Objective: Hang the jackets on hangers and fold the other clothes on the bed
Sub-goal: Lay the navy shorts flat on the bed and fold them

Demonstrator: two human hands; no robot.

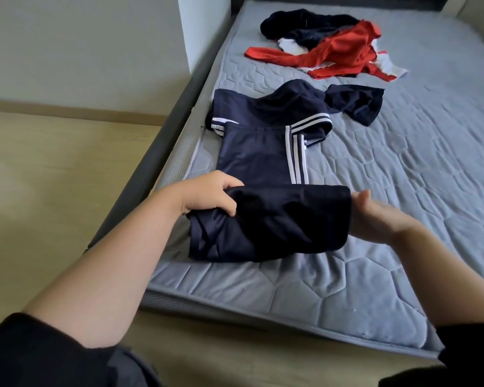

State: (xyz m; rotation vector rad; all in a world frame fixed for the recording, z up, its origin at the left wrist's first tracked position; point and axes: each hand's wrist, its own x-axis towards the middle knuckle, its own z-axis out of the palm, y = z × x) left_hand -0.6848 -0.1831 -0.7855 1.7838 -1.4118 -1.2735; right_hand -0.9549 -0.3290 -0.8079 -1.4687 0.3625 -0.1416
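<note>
A navy garment with white side stripes (259, 163) lies lengthwise near the left edge of the grey quilted mattress (403, 191). Its near end (277, 222) is lifted and doubled over toward the far end. My left hand (211, 195) grips the left edge of that fold, fingers curled round the cloth. My right hand (375, 216) is at the fold's right edge with fingers fairly straight; its fingertips are hidden behind the fabric.
A small dark garment (355, 106) lies just beyond the striped one. Farther back is a heap of red, white and dark clothes (327, 48). Wooden floor (53, 163) runs along the bed's left side below a white wall.
</note>
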